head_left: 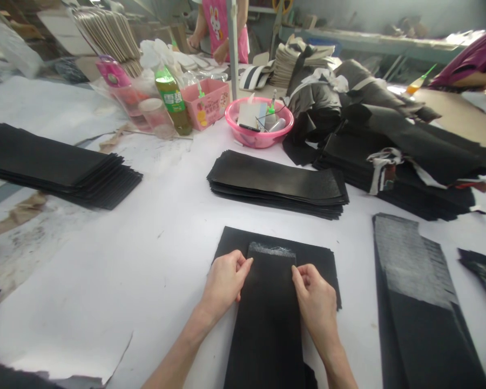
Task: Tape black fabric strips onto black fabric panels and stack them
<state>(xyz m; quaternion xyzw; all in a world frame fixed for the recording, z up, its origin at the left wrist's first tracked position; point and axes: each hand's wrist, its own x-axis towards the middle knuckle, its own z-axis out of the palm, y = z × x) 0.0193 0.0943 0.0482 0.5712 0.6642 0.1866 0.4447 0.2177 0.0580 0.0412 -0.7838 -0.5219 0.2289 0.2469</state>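
A long black strip of sheet material lies lengthwise in front of me, with a whitish glue-like band across its far end. Its left edge is pinched between the thumb and fingers of my left hand. On the opposite edge, my right hand pinches it the same way. Beneath the strip's far end is a wider black sheet, set crosswise on the white table surface. The strip's near end runs out of view at the bottom.
Black sheet stacks stand ahead and left. Overlapping strips with whitish ends lie right. Farther back are a pink basin, a green bottle, a pink box and a dark material heap. Two other people work beyond.
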